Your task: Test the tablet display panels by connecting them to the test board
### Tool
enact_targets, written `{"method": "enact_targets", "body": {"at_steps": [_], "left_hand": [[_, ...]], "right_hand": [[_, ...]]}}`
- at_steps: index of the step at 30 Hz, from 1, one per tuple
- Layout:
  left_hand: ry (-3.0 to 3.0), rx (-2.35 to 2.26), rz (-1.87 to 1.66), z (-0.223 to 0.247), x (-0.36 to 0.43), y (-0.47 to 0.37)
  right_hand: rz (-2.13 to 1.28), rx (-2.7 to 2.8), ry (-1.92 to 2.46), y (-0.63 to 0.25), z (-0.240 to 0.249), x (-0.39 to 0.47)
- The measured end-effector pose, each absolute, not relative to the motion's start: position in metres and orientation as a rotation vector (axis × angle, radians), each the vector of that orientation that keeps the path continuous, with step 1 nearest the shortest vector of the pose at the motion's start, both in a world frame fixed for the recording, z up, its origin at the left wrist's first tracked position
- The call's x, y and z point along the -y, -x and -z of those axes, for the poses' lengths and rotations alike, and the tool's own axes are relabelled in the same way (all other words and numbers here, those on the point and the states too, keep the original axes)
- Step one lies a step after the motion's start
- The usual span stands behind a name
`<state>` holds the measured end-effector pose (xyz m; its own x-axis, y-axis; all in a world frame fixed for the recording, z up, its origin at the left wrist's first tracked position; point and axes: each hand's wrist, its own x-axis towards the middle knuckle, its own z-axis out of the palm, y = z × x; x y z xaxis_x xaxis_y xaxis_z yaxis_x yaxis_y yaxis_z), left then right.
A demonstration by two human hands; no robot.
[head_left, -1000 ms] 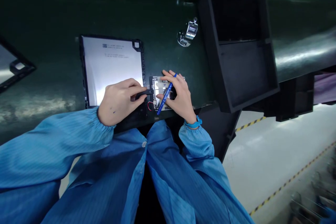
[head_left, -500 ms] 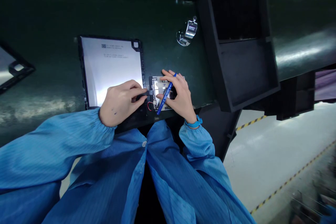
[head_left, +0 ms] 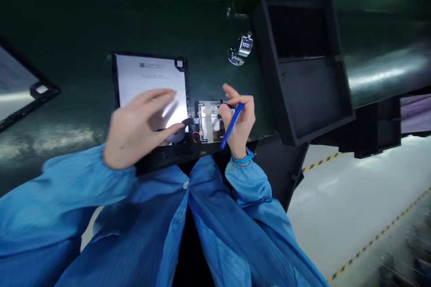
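My left hand [head_left: 134, 128], smeared by motion, hovers over the flat display panel [head_left: 133, 78] with thumb and fingers spread. Its thumb tip is by a dark flat cable [head_left: 191, 121] that runs from the panel to a small circuit board [head_left: 208, 132]. Whether the thumb touches the cable I cannot tell. A pale strip of tape crosses the board, and a red wire [head_left: 194, 136] loops at its left edge. My right hand [head_left: 243, 121] is at the board's right side, gripping a blue pen [head_left: 230, 132] that slants across the fingers.
A metal tally counter [head_left: 243, 48] sits on the dark green table [head_left: 208, 36]. To the right stands a black tray [head_left: 305, 96] with two compartments. Part of another panel [head_left: 15, 85] shows at the far left. The table's front edge runs close to my blue coat.
My left hand has let go of the cable, moved left and spread its fingers. My right hand has lifted off the board and shifted right with the pen, uncovering more of the board.
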<state>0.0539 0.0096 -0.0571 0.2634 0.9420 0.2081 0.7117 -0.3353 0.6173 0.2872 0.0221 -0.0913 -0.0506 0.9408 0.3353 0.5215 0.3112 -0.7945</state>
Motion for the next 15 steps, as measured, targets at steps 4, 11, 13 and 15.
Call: {"method": "enact_targets", "body": {"at_steps": [4, 11, 13, 15], "left_hand": [[-1.342, -1.683, -0.871, 0.036, 0.019, 0.004], [-0.514, -1.76, -0.745, 0.027, 0.016, 0.019], [-0.453, -1.711, -0.716, 0.018, 0.002, 0.008], [-0.505, -1.59, -0.736, 0.006, -0.008, -0.006]], "right_hand": [[-0.814, 2.292, 1.087, -0.29, 0.083, -0.018], [-0.832, 2.518, 1.053, -0.281, 0.096, -0.02], [-0.914, 2.456, 1.004, -0.285, 0.094, -0.021], [-1.043, 2.291, 0.952, -0.292, 0.083, -0.023]]}}
